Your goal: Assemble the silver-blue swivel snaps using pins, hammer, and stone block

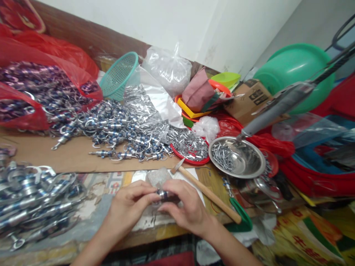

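Between my two hands, near the table's front edge, is a small blue-and-silver metal part (162, 194). My left hand (132, 201) pinches its left end between thumb and fingers. The fingers of my right hand (186, 203) curl round its right end. Just behind my fingertips sits a grey block (158, 177) on a pale sheet. A hammer (209, 193) with a wooden handle lies to the right of my right hand, its head towards the block. Blur hides the fine detail of the part.
Similar metal parts are heaped at the left (36, 199) and along the back (119, 125). A red plate (191, 160) of small pieces and a steel bowl (249, 159) of pins stand behind the hammer. A grey rod-like tool (277, 109) slants above the bowl.
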The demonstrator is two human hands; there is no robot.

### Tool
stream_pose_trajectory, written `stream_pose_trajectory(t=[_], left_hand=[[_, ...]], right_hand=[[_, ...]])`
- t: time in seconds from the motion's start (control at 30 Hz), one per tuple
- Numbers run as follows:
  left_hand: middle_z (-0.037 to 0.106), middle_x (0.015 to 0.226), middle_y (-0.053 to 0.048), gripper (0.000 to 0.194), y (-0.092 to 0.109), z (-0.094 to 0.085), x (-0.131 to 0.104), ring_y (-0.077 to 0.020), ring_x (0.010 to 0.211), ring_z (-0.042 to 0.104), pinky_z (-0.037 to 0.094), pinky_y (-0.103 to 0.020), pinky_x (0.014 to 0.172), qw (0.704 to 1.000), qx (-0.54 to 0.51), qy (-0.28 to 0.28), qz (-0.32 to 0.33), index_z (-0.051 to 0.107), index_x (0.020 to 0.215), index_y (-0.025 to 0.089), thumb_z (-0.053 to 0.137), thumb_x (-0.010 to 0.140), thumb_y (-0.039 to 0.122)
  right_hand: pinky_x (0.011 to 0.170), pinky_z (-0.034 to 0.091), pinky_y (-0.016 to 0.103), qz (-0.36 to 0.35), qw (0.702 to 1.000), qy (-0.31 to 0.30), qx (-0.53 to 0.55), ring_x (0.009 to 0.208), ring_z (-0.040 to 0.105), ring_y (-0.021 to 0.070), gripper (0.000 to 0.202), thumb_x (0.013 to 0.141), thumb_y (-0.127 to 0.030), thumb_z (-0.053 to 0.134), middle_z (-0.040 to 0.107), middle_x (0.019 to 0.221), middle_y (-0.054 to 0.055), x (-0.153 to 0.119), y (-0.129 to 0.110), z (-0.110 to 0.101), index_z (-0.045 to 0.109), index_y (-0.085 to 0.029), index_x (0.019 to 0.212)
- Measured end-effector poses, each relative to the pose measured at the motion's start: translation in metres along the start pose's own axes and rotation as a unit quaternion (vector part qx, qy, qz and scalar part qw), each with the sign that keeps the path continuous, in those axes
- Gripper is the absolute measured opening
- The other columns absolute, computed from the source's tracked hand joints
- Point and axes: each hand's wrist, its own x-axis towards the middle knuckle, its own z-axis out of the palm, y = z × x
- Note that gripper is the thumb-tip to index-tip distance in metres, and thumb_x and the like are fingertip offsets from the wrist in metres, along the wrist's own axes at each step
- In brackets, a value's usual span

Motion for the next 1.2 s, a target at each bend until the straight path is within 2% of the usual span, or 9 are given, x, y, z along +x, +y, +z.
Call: stream_pose_trajectory(t=[0.1, 0.23, 0.33, 0.5, 0.7, 0.8, 0.97, 1.1, 1.2], left_hand=[[0.069, 0.066, -0.001, 0.017, 0.009, -0.005, 0.003, -0.0153, 0.064, 0.063, 0.049, -0.024, 0.061, 0.998, -0.026, -0.039, -0.030, 0.069, 0.063, 0.020, 0.056, 0.074, 0.022], [0.069, 0.067, -0.001, 0.017, 0.014, -0.007, 0.001, -0.0143, 0.064, 0.062, 0.047, -0.022, 0.061, 0.999, 0.020, -0.030, -0.022, 0.068, 0.065, 0.020, 0.055, 0.076, 0.024], [0.067, 0.066, -0.001, 0.019, 0.013, -0.006, -0.005, -0.0140, 0.063, 0.061, 0.046, -0.021, 0.060, 0.996, 0.090, -0.006, 0.016, 0.065, 0.067, 0.018, 0.052, 0.079, 0.024], [0.066, 0.071, -0.004, 0.019, 0.008, -0.004, -0.013, -0.0152, 0.064, 0.061, 0.046, -0.023, 0.059, 0.971, 0.211, -0.009, 0.114, 0.062, 0.077, 0.018, 0.045, 0.082, 0.021], [0.064, 0.068, -0.006, 0.028, 0.016, -0.012, -0.013, -0.0168, 0.058, 0.060, 0.046, -0.025, 0.052, 0.923, 0.323, -0.006, 0.209, 0.062, 0.073, 0.018, 0.036, 0.081, 0.012], [0.064, 0.065, -0.008, 0.033, 0.024, -0.013, -0.012, -0.0187, 0.055, 0.059, 0.045, -0.027, 0.049, 0.903, 0.354, 0.012, 0.242, 0.062, 0.068, 0.017, 0.031, 0.078, 0.008], [0.062, 0.062, -0.006, 0.031, 0.026, -0.008, -0.012, -0.0178, 0.055, 0.058, 0.043, -0.027, 0.052, 0.909, 0.345, 0.014, 0.232, 0.059, 0.068, 0.017, 0.032, 0.078, 0.007], [0.059, 0.058, -0.003, 0.032, 0.026, -0.009, -0.011, -0.0174, 0.052, 0.055, 0.040, -0.026, 0.049, 0.897, 0.366, -0.002, 0.248, 0.056, 0.064, 0.019, 0.030, 0.073, 0.001], [0.058, 0.057, -0.002, 0.033, 0.025, -0.012, -0.006, -0.0165, 0.050, 0.053, 0.037, -0.025, 0.047, 0.890, 0.365, -0.036, 0.270, 0.055, 0.063, 0.020, 0.030, 0.070, -0.001]], right_hand=[[0.072, 0.050, 0.027, -0.101, 0.994, 0.007, -0.047, 0.085, 0.059, 0.0158, 0.020, 0.077, -0.005, 0.052, 0.063, 0.088, 0.008, -0.005, 0.002, -0.004, 0.056, -0.017, 0.094], [0.074, 0.051, 0.028, -0.148, 0.987, 0.007, -0.055, 0.089, 0.058, 0.0172, 0.015, 0.079, -0.006, 0.051, 0.063, 0.088, 0.012, -0.006, 0.002, -0.011, 0.059, -0.013, 0.091], [0.074, 0.051, 0.028, -0.166, 0.984, -0.022, -0.055, 0.093, 0.058, 0.0177, 0.018, 0.083, -0.009, 0.045, 0.064, 0.090, 0.013, -0.004, 0.001, -0.018, 0.059, -0.012, 0.095], [0.074, 0.053, 0.029, -0.206, 0.972, -0.043, -0.101, 0.094, 0.058, 0.0203, 0.018, 0.082, -0.008, 0.047, 0.066, 0.090, 0.014, -0.002, -0.003, -0.025, 0.060, -0.008, 0.095], [0.072, 0.054, 0.029, -0.191, 0.978, -0.012, -0.086, 0.092, 0.059, 0.0192, 0.020, 0.085, -0.010, 0.043, 0.066, 0.089, 0.015, -0.001, -0.004, -0.025, 0.061, -0.008, 0.094], [0.074, 0.054, 0.031, -0.202, 0.974, -0.023, -0.100, 0.094, 0.059, 0.0207, 0.019, 0.083, -0.009, 0.046, 0.066, 0.090, 0.015, -0.001, -0.005, -0.027, 0.060, -0.007, 0.095], [0.074, 0.054, 0.031, -0.222, 0.966, -0.041, -0.126, 0.096, 0.060, 0.0210, 0.019, 0.081, -0.008, 0.049, 0.067, 0.091, 0.014, -0.001, -0.007, -0.030, 0.060, -0.009, 0.098], [0.073, 0.054, 0.031, -0.190, 0.976, -0.024, -0.107, 0.095, 0.059, 0.0200, 0.022, 0.084, -0.010, 0.045, 0.066, 0.094, 0.014, -0.006, -0.005, -0.028, 0.058, -0.011, 0.101], [0.071, 0.054, 0.030, -0.172, 0.979, -0.018, -0.106, 0.091, 0.061, 0.0194, 0.023, 0.083, -0.009, 0.045, 0.066, 0.093, 0.014, -0.008, -0.006, -0.025, 0.058, -0.011, 0.102]])
